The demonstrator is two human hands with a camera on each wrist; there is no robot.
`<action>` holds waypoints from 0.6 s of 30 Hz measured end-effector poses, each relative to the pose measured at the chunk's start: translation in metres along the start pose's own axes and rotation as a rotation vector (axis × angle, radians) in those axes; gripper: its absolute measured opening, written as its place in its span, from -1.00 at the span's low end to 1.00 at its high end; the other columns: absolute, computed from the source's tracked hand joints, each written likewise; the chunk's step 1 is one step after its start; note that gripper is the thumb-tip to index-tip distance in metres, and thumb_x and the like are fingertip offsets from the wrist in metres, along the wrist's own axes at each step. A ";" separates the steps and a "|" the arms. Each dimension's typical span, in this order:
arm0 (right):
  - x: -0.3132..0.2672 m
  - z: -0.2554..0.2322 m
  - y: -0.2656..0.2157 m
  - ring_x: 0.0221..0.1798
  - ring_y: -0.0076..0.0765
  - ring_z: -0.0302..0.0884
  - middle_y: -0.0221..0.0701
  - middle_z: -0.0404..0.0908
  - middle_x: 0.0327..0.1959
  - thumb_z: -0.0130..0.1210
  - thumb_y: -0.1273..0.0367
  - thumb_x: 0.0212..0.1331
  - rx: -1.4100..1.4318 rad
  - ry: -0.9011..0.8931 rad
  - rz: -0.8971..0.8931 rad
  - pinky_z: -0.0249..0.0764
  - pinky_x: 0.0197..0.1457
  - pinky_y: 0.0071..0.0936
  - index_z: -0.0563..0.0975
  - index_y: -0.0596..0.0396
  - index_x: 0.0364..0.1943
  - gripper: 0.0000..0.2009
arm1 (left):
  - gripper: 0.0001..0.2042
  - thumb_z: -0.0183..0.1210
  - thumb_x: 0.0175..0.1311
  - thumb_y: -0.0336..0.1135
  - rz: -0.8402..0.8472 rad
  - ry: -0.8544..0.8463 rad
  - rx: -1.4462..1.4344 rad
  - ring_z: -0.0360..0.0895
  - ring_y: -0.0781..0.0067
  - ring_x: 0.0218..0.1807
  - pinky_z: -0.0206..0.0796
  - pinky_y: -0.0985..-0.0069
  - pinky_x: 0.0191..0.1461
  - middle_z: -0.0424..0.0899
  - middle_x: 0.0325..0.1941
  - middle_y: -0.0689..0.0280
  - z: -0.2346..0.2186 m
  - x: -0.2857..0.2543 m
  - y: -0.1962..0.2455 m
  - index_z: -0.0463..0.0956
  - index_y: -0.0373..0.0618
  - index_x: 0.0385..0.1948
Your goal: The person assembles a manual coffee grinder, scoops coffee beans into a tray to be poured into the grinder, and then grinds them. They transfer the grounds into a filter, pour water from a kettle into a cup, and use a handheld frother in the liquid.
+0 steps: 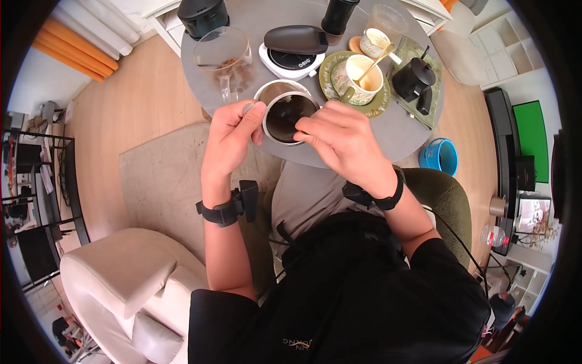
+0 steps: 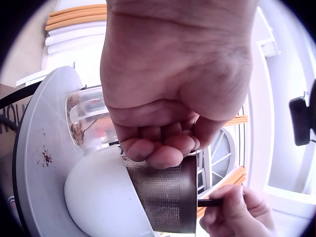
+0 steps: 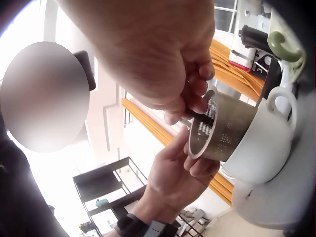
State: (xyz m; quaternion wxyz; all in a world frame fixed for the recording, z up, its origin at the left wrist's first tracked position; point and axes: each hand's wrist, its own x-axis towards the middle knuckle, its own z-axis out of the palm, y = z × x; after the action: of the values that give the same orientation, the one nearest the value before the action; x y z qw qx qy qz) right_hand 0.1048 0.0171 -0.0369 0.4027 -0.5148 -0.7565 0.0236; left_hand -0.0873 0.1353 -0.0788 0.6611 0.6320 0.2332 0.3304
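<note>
A metal mesh filter is tilted with its open end toward me. In the left wrist view its perforated wall rests in the mouth of a white cup. My left hand holds the filter by its rim, thumb on the near side. With my right hand I pinch a thin dark stick-like handle that reaches into the filter; the end inside is hidden. Wet-looking dark residue lines the filter's inside. The cup's handle shows in the right wrist view.
Behind the cup is a white scale with a black oblong piece on top. A glass jug with brown bits stands left. At right are a green plate, a cup with a gold spoon and a black moka pot.
</note>
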 end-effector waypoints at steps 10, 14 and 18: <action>0.000 -0.004 -0.009 -0.45 -0.25 0.40 -0.39 0.56 -0.48 0.42 0.51 -0.05 -0.072 0.012 -0.073 0.34 -0.40 -0.33 0.63 0.16 -0.29 -0.78 | -0.61 0.07 0.59 -0.20 0.005 -0.001 -0.032 0.39 0.64 -0.53 0.20 0.58 -0.40 0.47 -0.62 0.45 -0.001 -0.001 0.004 0.46 -0.14 -0.56; -0.001 -0.008 -0.014 -0.44 -0.26 0.41 -0.41 0.56 -0.48 0.43 0.51 -0.08 -0.103 0.020 -0.082 0.34 -0.40 -0.35 0.64 0.16 -0.29 -0.77 | -0.61 0.07 0.59 -0.20 0.027 0.008 -0.073 0.40 0.63 -0.52 0.21 0.58 -0.39 0.47 -0.62 0.44 0.000 -0.002 0.006 0.46 -0.15 -0.55; 0.002 -0.015 -0.022 -0.44 -0.26 0.42 -0.41 0.55 -0.47 0.44 0.51 -0.11 -0.095 0.037 -0.091 0.35 -0.40 -0.37 0.65 0.17 -0.29 -0.75 | -0.61 0.07 0.59 -0.20 0.031 0.003 -0.085 0.40 0.63 -0.52 0.22 0.58 -0.39 0.48 -0.62 0.43 -0.002 -0.003 0.007 0.46 -0.16 -0.55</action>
State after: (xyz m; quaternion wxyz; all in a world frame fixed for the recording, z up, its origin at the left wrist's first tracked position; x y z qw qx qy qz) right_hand 0.0967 0.0024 -0.0160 0.3924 -0.4989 -0.7717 -0.0403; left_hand -0.0920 0.1344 -0.0720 0.6817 0.6065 0.2100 0.3512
